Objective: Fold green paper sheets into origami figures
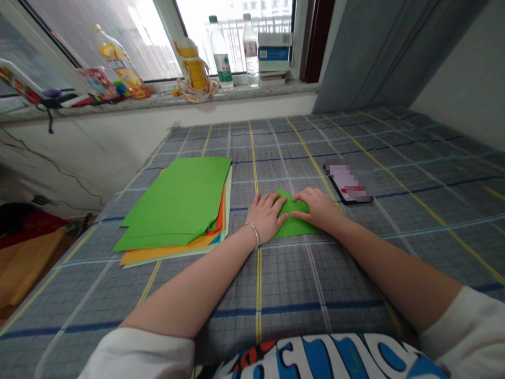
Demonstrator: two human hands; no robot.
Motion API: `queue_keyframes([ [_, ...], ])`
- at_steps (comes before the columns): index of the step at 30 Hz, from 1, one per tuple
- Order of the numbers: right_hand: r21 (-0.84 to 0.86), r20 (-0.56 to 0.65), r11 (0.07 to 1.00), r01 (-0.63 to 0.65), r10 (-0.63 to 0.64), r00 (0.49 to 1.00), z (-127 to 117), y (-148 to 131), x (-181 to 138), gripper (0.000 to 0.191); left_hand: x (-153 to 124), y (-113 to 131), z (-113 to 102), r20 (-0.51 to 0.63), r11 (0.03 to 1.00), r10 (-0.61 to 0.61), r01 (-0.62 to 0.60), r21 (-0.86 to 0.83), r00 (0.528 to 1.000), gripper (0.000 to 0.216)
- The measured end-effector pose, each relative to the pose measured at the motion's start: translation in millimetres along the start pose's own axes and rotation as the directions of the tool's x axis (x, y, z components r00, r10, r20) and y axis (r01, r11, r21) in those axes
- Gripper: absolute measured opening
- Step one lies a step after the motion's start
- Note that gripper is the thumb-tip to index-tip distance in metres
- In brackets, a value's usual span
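A small piece of green paper (296, 227), apparently folded, lies flat on the grey plaid cloth in front of me. My left hand (266, 215) rests flat over its left part, fingers spread and pointing to the right, with a bracelet on the wrist. On the right part, my right hand (319, 209) presses with curved fingertips, thumb and index finger apart. Both hands cover some of the paper, so its full outline is hidden. To the left sits a stack of coloured paper sheets (179, 197), green on top, with orange, red and pale green edges showing beneath.
A phone (349, 183) with a blurred screen lies beyond my right hand. The plaid cloth (221, 300) spreads up to the windowsill (158, 102), which holds bottles (221, 58), a yellow cup (195, 68) and boxes (273, 52). A curtain (366, 52) hangs at the right.
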State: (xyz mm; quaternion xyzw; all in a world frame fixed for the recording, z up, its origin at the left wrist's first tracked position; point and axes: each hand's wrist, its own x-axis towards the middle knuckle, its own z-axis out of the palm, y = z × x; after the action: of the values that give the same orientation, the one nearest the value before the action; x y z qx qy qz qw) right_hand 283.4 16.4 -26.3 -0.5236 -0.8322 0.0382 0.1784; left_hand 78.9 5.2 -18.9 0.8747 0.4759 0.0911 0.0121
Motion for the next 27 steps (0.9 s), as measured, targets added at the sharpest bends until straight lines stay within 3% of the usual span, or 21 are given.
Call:
queue_keyframes([
  [9,-0.032,0.034,0.999,-0.033,0.034,0.999,-3,-3,3,0.046,6,-2,0,0.121,0.999,-0.042,0.043,-0.003,0.992,0.059],
  [18,-0.044,0.118,0.981,-0.187,0.19,0.975,-16,-4,-1,0.048,6,-8,-7,0.164,0.998,-0.062,0.064,-0.008,0.984,0.065],
  [27,-0.005,0.096,0.966,-0.26,0.259,0.961,-20,11,-14,0.048,-4,-32,-20,0.265,0.999,-0.04,0.037,0.015,0.963,0.064],
])
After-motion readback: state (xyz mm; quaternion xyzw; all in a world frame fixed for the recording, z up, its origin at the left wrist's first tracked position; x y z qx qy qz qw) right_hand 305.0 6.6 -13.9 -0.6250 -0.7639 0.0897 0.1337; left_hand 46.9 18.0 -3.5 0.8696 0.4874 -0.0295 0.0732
